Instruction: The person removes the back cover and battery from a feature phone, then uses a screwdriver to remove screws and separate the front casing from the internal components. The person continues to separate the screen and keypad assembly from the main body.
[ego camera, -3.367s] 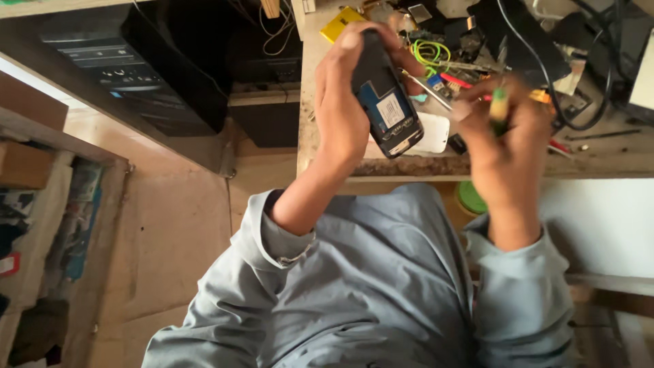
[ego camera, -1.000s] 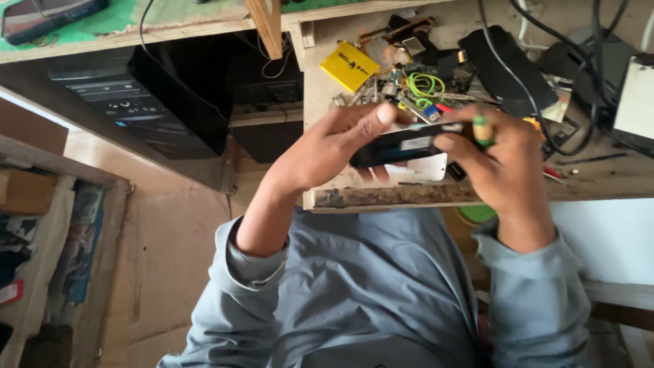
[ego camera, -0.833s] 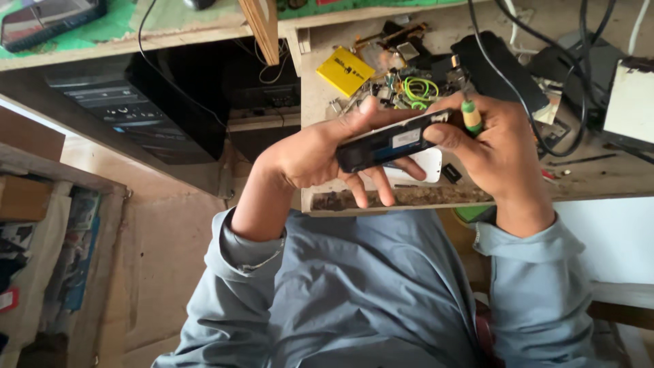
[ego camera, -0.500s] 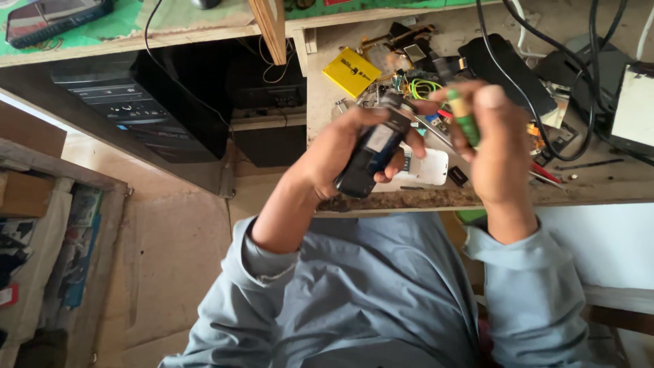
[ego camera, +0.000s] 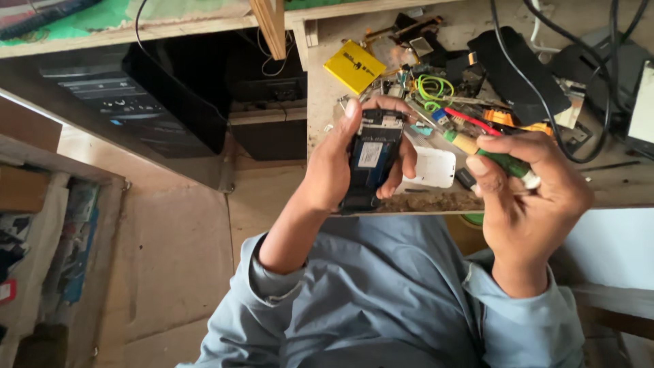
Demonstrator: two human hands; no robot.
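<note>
My left hand point(ego camera: 334, 170) grips a small dark phone point(ego camera: 370, 160) with its back cover off, held upright over the front edge of the wooden bench point(ego camera: 613, 187). A white label shows inside the open back. My right hand point(ego camera: 528, 197) is closed around a green-handled screwdriver point(ego camera: 494, 158), whose tip points left toward the phone but stays a short way off it. A white back cover point(ego camera: 432, 167) lies on the bench between my two hands.
The bench holds a yellow battery point(ego camera: 354, 67), a green wire coil point(ego camera: 434, 88), a black flat case point(ego camera: 518, 71), cables and several small parts. A black computer tower point(ego camera: 129, 102) stands under the shelf at left. Boxes line the floor's left edge.
The phone went from lying sideways between both hands to upright in my left hand alone. My right hand pulled away to the right with the screwdriver.
</note>
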